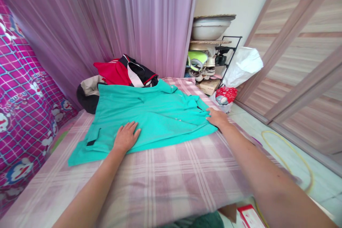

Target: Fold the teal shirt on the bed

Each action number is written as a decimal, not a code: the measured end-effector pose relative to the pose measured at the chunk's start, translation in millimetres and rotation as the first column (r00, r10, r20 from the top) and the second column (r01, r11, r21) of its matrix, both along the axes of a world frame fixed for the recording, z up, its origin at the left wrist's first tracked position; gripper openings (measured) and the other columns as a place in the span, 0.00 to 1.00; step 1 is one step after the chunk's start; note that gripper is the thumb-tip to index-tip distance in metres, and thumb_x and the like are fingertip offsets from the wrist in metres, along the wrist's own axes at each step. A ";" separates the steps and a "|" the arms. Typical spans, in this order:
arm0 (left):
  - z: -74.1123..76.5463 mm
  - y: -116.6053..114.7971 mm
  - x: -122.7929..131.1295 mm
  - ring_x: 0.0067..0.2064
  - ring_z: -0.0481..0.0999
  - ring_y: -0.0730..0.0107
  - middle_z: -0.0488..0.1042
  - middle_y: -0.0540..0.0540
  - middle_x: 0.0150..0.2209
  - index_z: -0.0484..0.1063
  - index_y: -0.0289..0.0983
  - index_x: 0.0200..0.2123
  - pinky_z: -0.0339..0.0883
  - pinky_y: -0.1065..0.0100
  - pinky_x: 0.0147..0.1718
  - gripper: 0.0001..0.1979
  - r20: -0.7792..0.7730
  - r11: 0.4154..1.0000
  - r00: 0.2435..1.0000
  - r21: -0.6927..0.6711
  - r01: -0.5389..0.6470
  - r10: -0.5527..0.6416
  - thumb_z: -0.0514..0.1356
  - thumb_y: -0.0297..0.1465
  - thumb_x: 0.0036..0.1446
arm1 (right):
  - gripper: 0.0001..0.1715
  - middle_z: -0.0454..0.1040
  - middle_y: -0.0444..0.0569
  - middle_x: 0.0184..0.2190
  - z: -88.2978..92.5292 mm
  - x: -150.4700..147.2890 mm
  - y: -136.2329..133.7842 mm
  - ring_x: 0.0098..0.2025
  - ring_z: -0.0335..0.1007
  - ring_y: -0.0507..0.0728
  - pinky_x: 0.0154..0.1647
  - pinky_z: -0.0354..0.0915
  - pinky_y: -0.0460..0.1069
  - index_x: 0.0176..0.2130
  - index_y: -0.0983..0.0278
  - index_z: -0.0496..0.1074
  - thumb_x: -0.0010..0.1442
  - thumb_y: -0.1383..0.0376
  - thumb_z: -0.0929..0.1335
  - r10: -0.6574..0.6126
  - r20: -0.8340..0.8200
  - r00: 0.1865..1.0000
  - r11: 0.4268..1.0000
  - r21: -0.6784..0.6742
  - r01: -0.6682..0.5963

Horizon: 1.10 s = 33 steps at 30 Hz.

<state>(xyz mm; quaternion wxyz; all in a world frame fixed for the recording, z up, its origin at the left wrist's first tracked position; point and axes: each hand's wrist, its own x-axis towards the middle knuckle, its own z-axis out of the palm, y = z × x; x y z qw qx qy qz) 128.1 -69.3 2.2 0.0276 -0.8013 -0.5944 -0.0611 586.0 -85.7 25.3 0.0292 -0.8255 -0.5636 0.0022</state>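
A turquoise garment [160,114] lies spread over the plaid cloth [171,174], with some creases toward its right end. My left hand [127,136] rests flat on its near edge, left of the middle, fingers apart. At the garment's right end, my right hand [217,117] has its fingers closed on the fabric edge. Behind the garment is a heap with a red piece of clothing [113,72], a dark one with white trim [143,73] and a grey and black item [89,94].
Purple curtains [128,17] hang behind. A rack [232,53] with shoes and a white basin [211,28] stands at the back right, near bags on the floor. Wooden wardrobe doors [301,42] line the right. A red and white box [249,217] sits below the near edge.
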 end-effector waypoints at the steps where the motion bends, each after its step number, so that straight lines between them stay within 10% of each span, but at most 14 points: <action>1: -0.3 0.2 0.3 0.68 0.61 0.52 0.64 0.41 0.67 0.65 0.36 0.65 0.54 0.46 0.66 0.30 0.001 1.000 1.000 0.001 -0.001 0.001 0.45 0.44 0.68 | 0.33 0.79 0.52 0.50 3.3 -0.2 -0.8 0.52 0.74 0.63 0.50 0.67 0.54 0.63 0.60 0.67 0.58 0.65 0.67 0.013 -0.012 1.000 1.000 -0.009 -0.013; 7: -0.1 0.2 2.2 0.69 0.60 0.52 0.63 0.41 0.68 0.64 0.37 0.66 0.53 0.47 0.66 0.30 -0.020 1.000 1.000 -0.001 -0.012 0.012 0.44 0.44 0.68 | 0.27 0.76 0.56 0.55 19.7 -38.1 -9.0 0.55 0.72 0.63 0.56 0.65 0.55 0.60 0.65 0.71 0.65 0.67 0.60 0.137 0.047 0.989 0.936 0.321 -0.145; 12: 1.2 -0.6 1.7 0.70 0.58 0.53 0.60 0.42 0.69 0.61 0.37 0.67 0.51 0.48 0.67 0.31 -0.030 0.999 0.999 -0.037 -0.015 0.013 0.43 0.45 0.68 | 0.27 0.67 0.51 0.64 -12.5 -77.9 -24.8 0.65 0.62 0.61 0.66 0.57 0.58 0.62 0.59 0.69 0.70 0.56 0.59 0.466 0.046 0.883 0.874 0.129 -0.468; 17: 1.1 -0.5 1.9 0.70 0.58 0.54 0.61 0.41 0.69 0.61 0.39 0.67 0.51 0.48 0.67 0.31 -0.020 0.999 1.000 -0.034 -0.001 0.000 0.43 0.46 0.68 | 0.31 0.56 0.51 0.70 -38.0 -69.5 -35.5 0.72 0.49 0.60 0.70 0.50 0.61 0.68 0.59 0.60 0.72 0.54 0.55 0.368 0.045 0.929 0.930 0.004 -0.368; 26: 4.1 -8.3 6.4 0.70 0.57 0.55 0.60 0.44 0.69 0.60 0.40 0.68 0.49 0.49 0.68 0.30 -0.001 0.998 1.000 -0.054 -0.022 0.022 0.43 0.46 0.68 | 0.33 0.53 0.50 0.72 -8.4 -129.6 -27.3 0.73 0.46 0.61 0.71 0.46 0.64 0.70 0.56 0.56 0.72 0.52 0.51 0.413 0.035 0.910 0.888 0.207 -0.411; 33: 9.4 -9.0 4.2 0.71 0.56 0.55 0.59 0.44 0.70 0.59 0.41 0.68 0.49 0.49 0.68 0.31 0.049 0.991 0.999 -0.132 0.000 0.006 0.44 0.48 0.68 | 0.35 0.50 0.49 0.73 -35.0 -151.8 -38.2 0.73 0.44 0.61 0.70 0.44 0.66 0.71 0.56 0.53 0.71 0.50 0.51 0.368 -0.036 0.929 0.929 -0.037 -0.369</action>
